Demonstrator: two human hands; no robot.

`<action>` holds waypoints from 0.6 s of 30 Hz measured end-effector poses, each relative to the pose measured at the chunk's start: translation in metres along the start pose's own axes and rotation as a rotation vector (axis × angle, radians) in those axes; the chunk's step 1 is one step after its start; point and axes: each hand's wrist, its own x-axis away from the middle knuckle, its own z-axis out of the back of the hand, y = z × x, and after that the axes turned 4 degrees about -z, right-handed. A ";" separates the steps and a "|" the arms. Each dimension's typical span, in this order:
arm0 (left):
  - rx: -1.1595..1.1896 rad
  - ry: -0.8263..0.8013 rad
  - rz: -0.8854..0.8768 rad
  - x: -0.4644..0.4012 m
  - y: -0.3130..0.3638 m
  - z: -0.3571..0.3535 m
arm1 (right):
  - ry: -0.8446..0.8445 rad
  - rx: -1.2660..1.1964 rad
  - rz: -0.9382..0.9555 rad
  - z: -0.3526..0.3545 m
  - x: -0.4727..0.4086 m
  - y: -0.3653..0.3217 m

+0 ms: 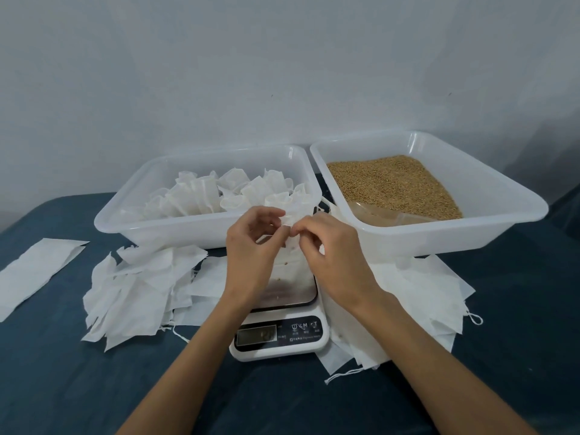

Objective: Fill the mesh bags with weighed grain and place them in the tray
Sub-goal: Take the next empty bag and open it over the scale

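A white mesh bag (290, 259) stands on the kitchen scale (282, 334) at the table's middle. My left hand (251, 252) and my right hand (332, 255) both pinch the bag's gathered top edge just above the scale. Behind on the left, a white plastic tray (113, 221) holds several filled white bags (219, 193). On the right, a second white tray (470, 237) holds brown grain (392, 183) with a clear scoop (386, 213) lying in it.
Loose empty mesh bags lie in a heap left of the scale (138, 293) and another heap to its right (417, 302). One flat bag (34, 274) lies at the far left on the dark blue table cover (94, 387). A plain wall stands behind.
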 end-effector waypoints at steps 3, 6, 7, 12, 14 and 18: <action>0.059 -0.018 0.004 0.001 0.001 0.001 | -0.031 0.037 -0.084 0.000 -0.002 0.000; 0.192 -0.104 0.072 0.000 0.003 0.002 | -0.027 -0.237 -0.197 0.002 -0.004 -0.005; 0.217 -0.096 0.086 -0.001 0.005 0.003 | -0.015 -0.321 -0.241 0.004 -0.005 -0.006; 0.067 0.029 0.040 -0.008 0.007 0.010 | 0.066 -0.543 -0.293 0.017 -0.013 -0.003; 0.213 0.012 0.223 -0.008 0.008 0.009 | 0.058 -0.636 -0.299 0.019 -0.015 -0.002; 0.341 -0.022 0.372 -0.006 0.007 0.008 | 0.116 -0.525 -0.272 0.019 -0.013 -0.001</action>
